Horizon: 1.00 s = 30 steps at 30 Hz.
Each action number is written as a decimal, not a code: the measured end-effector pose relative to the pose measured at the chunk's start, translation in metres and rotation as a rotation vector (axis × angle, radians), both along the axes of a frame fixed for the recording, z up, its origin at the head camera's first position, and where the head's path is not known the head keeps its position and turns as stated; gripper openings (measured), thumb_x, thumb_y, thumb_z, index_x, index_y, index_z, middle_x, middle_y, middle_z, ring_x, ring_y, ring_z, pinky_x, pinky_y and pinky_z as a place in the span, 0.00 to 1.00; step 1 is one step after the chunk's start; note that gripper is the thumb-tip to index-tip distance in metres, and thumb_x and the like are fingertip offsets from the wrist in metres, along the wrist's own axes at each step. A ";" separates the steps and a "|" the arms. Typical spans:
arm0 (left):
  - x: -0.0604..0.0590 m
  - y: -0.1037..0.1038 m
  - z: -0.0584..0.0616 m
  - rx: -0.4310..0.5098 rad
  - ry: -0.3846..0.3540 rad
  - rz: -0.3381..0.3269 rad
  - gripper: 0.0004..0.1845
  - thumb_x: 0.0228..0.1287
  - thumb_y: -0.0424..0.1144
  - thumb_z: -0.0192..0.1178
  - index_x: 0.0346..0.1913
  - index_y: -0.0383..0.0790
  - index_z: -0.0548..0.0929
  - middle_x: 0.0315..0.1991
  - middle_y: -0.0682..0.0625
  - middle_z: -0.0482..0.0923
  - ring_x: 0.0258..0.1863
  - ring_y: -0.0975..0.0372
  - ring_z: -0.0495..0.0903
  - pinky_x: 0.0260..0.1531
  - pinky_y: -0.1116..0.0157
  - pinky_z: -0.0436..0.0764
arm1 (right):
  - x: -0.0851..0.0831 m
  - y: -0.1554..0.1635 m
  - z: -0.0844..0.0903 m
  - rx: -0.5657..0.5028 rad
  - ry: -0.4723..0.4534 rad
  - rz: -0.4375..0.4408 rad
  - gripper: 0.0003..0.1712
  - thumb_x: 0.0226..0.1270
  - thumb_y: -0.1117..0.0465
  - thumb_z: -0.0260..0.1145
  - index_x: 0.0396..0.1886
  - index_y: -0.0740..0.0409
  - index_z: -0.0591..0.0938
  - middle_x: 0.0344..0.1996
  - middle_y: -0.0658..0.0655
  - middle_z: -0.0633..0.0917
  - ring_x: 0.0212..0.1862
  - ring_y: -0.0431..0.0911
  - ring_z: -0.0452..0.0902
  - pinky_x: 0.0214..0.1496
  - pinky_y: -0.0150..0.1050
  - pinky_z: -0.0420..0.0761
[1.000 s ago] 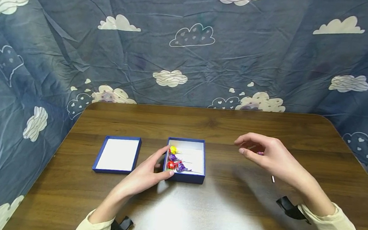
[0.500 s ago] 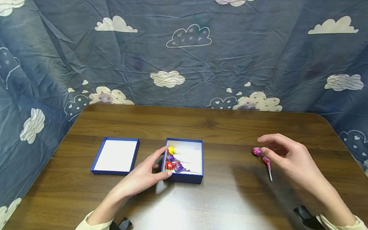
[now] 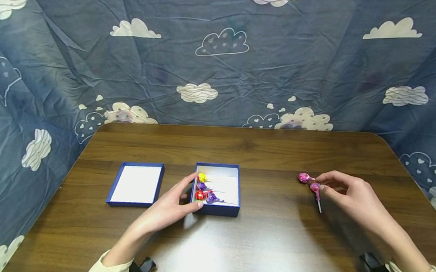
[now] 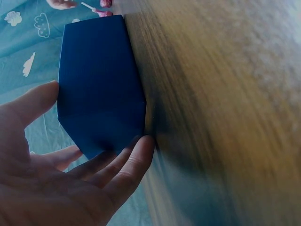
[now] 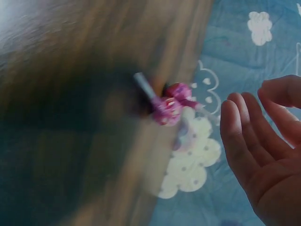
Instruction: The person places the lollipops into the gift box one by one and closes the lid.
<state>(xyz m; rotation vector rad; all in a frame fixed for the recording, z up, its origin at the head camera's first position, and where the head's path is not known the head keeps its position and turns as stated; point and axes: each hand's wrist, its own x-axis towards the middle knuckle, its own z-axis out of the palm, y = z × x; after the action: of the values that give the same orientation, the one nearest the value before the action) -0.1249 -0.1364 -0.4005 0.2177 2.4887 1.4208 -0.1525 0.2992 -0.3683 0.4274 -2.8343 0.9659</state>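
Note:
My left hand (image 3: 166, 209) holds the open blue box (image 3: 219, 210) at its left side, thumb on the near corner. Up close in the left wrist view, the fingers wrap the corner of the blue box (image 4: 101, 70). Inside lie several wrapped lollipops: a yellow one (image 3: 202, 177), a red one (image 3: 199, 195) and purple ones (image 3: 212, 198). To the right, two pink lollipops (image 3: 315, 187) lie on the table. My right hand (image 3: 356, 202) hovers beside them, thumb and forefinger apart near the sticks. In the right wrist view a gap shows between the fingertips and the pink lollipops (image 5: 166, 111).
A shallow blue lid (image 3: 136, 183) with a white inside lies left of the box. The wooden table (image 3: 255, 247) ends at the back against a dark blue cloth (image 3: 286, 73) printed with clouds.
My right hand has moved right and down toward the pink lollipops, which it partly covered before. The left hand keeps its hold on the box; the head view has shifted slightly.

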 end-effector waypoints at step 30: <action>0.000 -0.001 0.000 0.002 -0.010 -0.004 0.41 0.64 0.49 0.66 0.77 0.57 0.57 0.76 0.47 0.52 0.62 0.44 0.70 0.56 0.41 0.71 | -0.034 0.027 -0.039 -0.097 -0.216 0.085 0.17 0.66 0.62 0.69 0.50 0.66 0.81 0.33 0.56 0.87 0.31 0.35 0.78 0.29 0.32 0.77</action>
<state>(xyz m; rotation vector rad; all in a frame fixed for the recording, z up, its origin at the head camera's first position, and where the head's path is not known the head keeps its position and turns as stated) -0.1247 -0.1372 -0.4006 0.2150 2.4777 1.4189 -0.1864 0.3261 -0.4074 0.4626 -2.9622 1.2295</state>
